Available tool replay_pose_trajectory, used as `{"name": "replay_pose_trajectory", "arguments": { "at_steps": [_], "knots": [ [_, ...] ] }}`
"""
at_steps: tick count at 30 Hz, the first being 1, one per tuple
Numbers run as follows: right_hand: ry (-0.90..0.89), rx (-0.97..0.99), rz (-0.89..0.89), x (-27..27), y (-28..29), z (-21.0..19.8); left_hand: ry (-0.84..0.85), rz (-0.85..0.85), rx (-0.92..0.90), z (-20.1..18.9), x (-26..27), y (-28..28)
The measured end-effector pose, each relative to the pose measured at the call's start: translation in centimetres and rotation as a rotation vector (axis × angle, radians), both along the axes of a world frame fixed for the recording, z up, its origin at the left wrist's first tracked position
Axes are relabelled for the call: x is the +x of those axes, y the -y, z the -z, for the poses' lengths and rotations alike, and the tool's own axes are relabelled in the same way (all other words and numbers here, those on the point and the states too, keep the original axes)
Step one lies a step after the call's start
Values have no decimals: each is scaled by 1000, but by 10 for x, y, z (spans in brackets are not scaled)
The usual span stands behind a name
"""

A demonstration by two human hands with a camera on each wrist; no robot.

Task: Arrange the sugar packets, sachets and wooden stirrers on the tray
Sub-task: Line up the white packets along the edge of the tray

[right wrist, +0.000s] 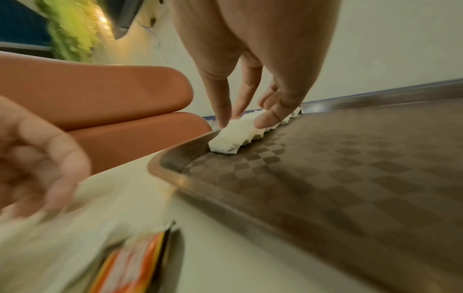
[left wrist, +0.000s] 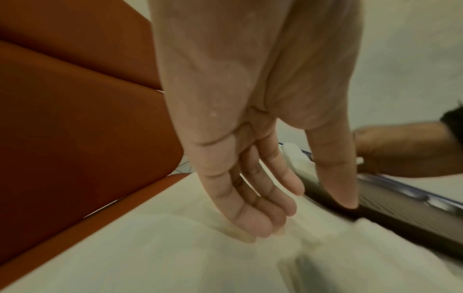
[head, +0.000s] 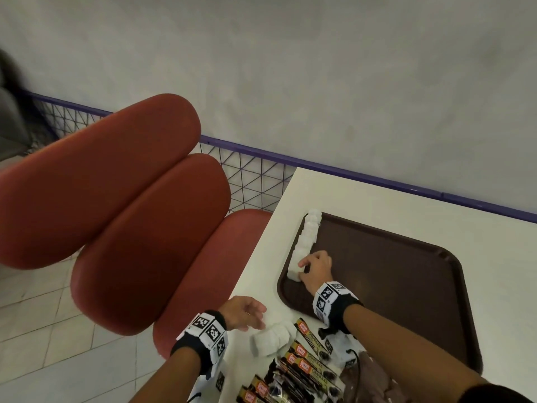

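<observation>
Sachets (head: 302, 370) lie nearest; right hand (head: 316, 267) pinches sugar packet (head: 294, 271) on tray (head: 406, 286).

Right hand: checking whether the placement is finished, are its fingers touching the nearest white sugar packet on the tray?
Touching. In the right wrist view the right hand's fingers pinch the nearest white sugar packet.

The place looks like a café or fast-food eatery: a red padded booth seat (head: 122, 205) faces a white table (head: 363, 199) carrying a brown serving tray (head: 406, 274), beside a plain grey wall (head: 319, 68).
</observation>
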State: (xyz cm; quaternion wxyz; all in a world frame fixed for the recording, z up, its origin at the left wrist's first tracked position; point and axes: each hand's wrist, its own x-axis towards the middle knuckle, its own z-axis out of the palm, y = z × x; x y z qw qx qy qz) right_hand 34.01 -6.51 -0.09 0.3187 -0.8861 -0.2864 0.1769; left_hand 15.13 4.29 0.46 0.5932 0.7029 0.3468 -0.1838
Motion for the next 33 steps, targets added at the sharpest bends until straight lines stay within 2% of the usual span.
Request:
{"name": "replay_pose_trajectory", "arguments": {
  "at_steps": [2,3,5,7,12,24,29,33],
  "knots": [
    [-15,43,-111,-12,11,-9,-32,91,33,1,2,5],
    [-79,36,-194,-20,17,-14,-46,133,53,2,3,8],
    [-223,-41,-348,-35,30,-19,-72,204,108,1,4,13],
    [-270,-134,-435,-47,42,-19,-80,248,179,2,4,17],
    [-119,-375,-559,-65,51,-16,-42,277,320,6,2,25],
    [-68,-504,-527,-93,38,-15,75,125,360,14,-9,38],
    [-95,-355,-467,-98,39,-19,129,120,367,15,-11,40],
    [-104,-265,-410,-93,42,-31,186,61,247,6,-11,32]
  ]
}}
